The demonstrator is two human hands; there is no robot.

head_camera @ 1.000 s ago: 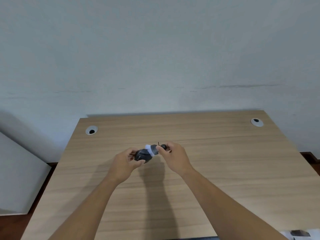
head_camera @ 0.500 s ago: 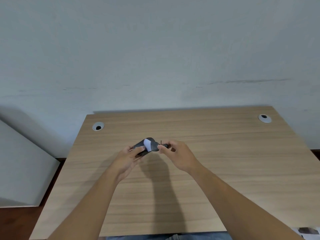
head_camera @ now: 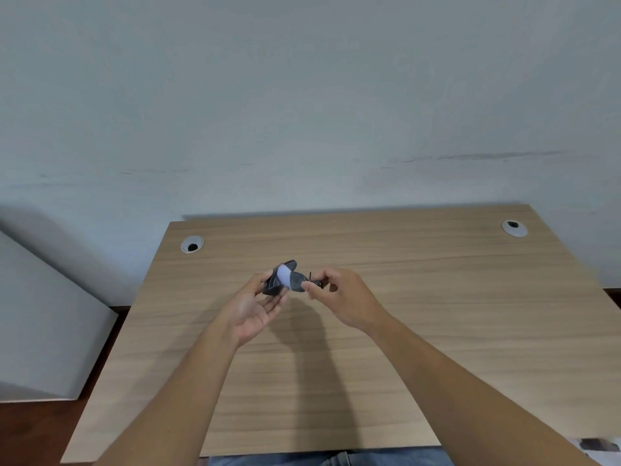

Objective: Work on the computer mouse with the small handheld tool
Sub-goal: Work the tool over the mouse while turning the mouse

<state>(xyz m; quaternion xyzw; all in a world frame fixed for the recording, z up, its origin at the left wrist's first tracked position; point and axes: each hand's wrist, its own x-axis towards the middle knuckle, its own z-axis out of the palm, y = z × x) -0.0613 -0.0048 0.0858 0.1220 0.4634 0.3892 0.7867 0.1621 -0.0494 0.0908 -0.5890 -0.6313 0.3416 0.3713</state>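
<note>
A dark computer mouse with a pale patch on it is held above the wooden desk, tilted up on its side. My left hand cradles it from below with the palm turned up and the fingertips on its left edge. My right hand pinches a small black tool against the mouse's right end, and its thin tip pokes up by my thumb. Most of the tool is hidden by my fingers.
Two round cable grommets sit in the desk's far corners, one on the left and one on the right. A pale wall rises behind the desk. A white panel stands to the left, and printed paper shows at the bottom right.
The mouse has been turned up and tilted, showing more of its pale patch. My left palm has rolled upward under it. The right hand stays at the mouse's right end with the tool.
</note>
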